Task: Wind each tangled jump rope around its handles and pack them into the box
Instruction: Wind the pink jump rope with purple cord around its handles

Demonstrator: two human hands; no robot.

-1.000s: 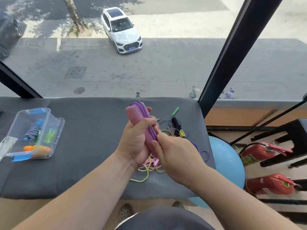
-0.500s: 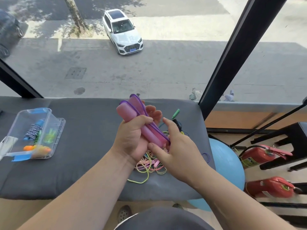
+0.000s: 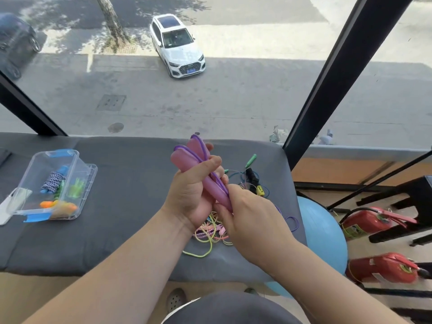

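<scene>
- White car (image 3: 177, 47) parked far off on the street, beyond the glass.
- Dark car (image 3: 16, 43) at far left, with a tree trunk (image 3: 112, 19) between the two.
- Slanted black window post (image 3: 339, 71) at right.
- Grey padded bench (image 3: 117, 206) near, left to centre.
- Blue ball (image 3: 322, 235) just right of the bench.
- Red fire extinguisher (image 3: 371, 220) farther right, second extinguisher (image 3: 383, 268) nearer.

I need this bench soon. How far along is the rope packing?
Done: several wound ropes lie in the box. In hand: the left hand grips the pink handles while the right hand pinches the purple rope, partly wound on them. Left: finishing it, then the pastel tangle and the green-black tangle on the bench.
</scene>
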